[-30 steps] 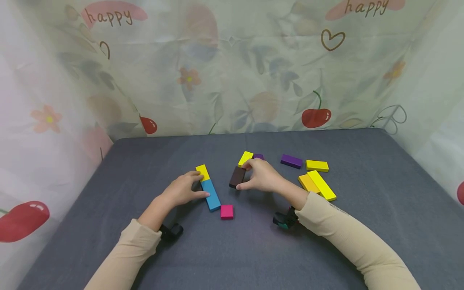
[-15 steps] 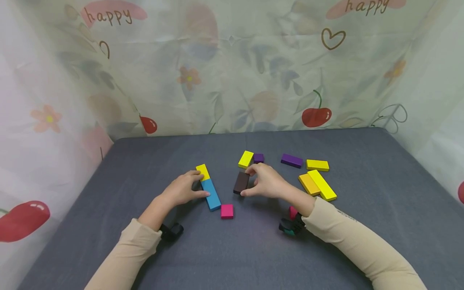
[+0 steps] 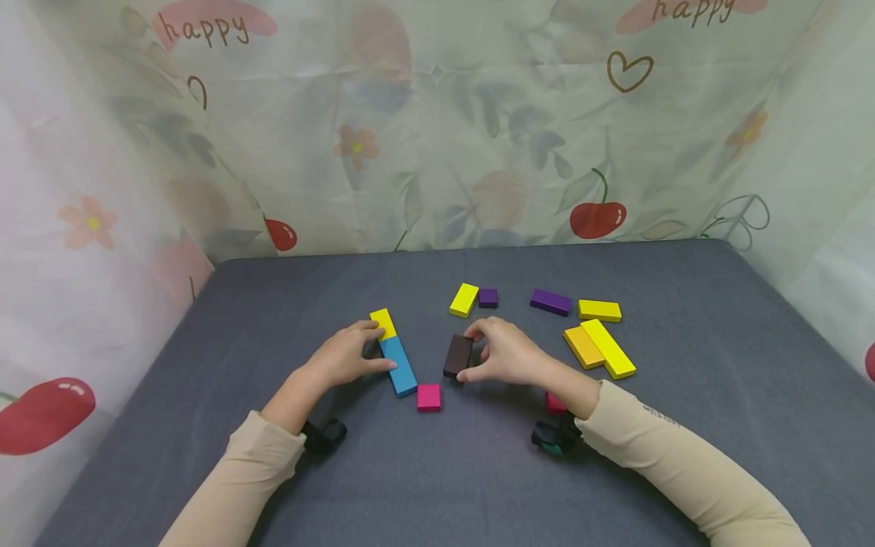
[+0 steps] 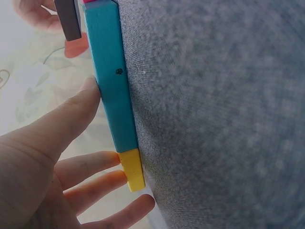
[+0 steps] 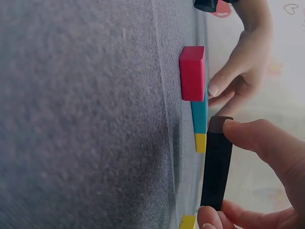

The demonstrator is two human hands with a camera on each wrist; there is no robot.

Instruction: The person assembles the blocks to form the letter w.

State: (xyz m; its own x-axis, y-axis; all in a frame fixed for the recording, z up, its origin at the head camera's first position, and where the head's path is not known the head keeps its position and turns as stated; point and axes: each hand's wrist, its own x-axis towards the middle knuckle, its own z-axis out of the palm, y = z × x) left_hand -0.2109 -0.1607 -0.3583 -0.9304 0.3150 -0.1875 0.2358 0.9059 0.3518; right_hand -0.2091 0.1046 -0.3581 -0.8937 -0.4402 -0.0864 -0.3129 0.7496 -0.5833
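My right hand [image 3: 509, 351] pinches a dark brown block [image 3: 457, 355] by its two ends, thumb at the near end and fingers at the far end. In the right wrist view the dark block [image 5: 217, 164] stands off the cloth. My left hand [image 3: 342, 357] lies along a blue block [image 3: 399, 368] and a small yellow block [image 3: 383, 324], which sit end to end. Its thumb touches the blue block [image 4: 112, 81], and its extended fingers touch or lie near the yellow block [image 4: 133, 171]. A pink block [image 3: 428, 397] sits by the blue block's near end.
Behind the right hand lie a yellow block [image 3: 464, 300] and a purple cube [image 3: 488, 298]. Farther right are a long purple block [image 3: 551, 302], a yellow block [image 3: 599, 310], an orange block [image 3: 583, 348] and a long yellow block [image 3: 608, 349]. The right wrist partly covers a red block [image 3: 555, 403].
My right hand has moved toward me and slightly right with the dark brown block. The purple cube and red block have come into fuller view. My left hand has stayed in place.
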